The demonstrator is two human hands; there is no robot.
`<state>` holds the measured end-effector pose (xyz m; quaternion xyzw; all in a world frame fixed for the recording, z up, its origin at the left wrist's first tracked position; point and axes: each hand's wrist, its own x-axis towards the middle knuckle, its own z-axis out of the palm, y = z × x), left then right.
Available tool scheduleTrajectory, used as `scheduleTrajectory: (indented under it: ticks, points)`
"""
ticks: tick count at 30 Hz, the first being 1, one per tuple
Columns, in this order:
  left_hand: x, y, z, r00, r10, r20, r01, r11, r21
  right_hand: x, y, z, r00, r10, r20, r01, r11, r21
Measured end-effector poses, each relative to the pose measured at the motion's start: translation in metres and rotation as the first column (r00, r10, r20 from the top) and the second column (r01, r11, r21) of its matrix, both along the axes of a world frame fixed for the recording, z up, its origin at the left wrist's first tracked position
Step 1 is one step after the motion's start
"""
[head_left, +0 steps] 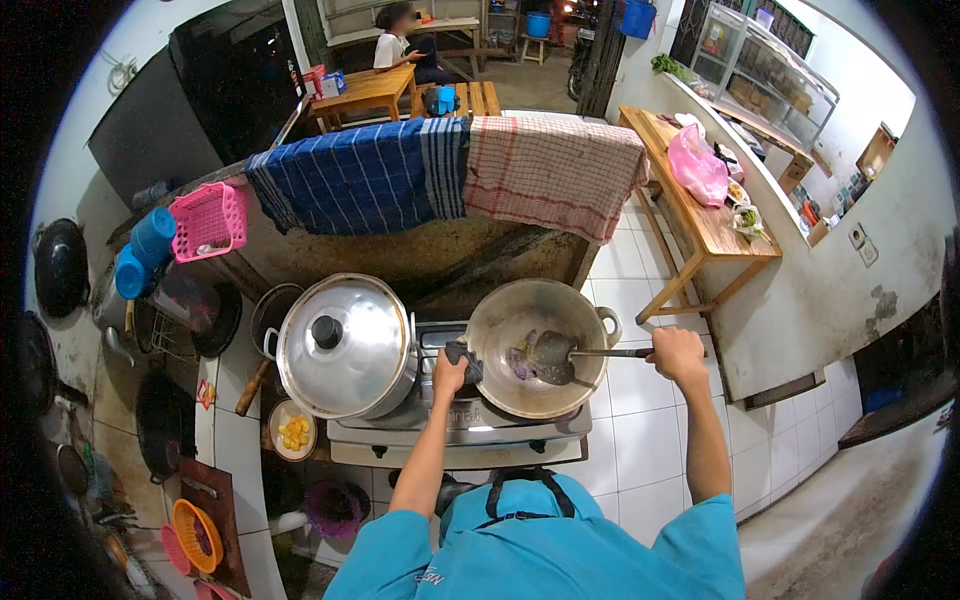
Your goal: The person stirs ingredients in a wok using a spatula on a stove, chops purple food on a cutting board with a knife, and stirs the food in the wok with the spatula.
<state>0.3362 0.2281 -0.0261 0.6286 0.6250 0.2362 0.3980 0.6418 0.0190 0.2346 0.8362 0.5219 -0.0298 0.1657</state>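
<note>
A wide metal wok sits on the right side of the gas stove. My left hand is closed on a dark cloth against the wok's left rim. Out to the right, my right hand grips the handle of a dark spatula, whose blade lies inside the wok. Small purplish pieces are beside the blade on the wok's bottom. To the left of the wok stands a large lidded pot.
Blue and checked towels hang over the low wall behind the stove. A bowl of yellow pieces is at the pot's lower left. A wooden bench stands right. Farther back, a person sits at a table.
</note>
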Motion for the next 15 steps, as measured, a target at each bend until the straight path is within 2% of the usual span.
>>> scheduleTrajectory:
  ticks: [7,10,15]
  points:
    - [-0.001,0.004,-0.007,1.0,-0.02,0.013,0.02,1.0,0.001,-0.001,0.002,-0.005,0.999,0.019,0.035,-0.018,0.999,-0.026]
    - [0.0,0.001,-0.003,1.0,-0.002,-0.007,0.003,0.999,0.035,0.0,0.0,0.002,0.999,-0.035,-0.013,0.035,0.999,-0.009]
    - [0.0,0.0,-0.002,1.0,-0.001,-0.031,0.003,0.999,0.051,-0.002,0.0,-0.002,0.999,0.014,0.038,-0.014,1.0,-0.01]
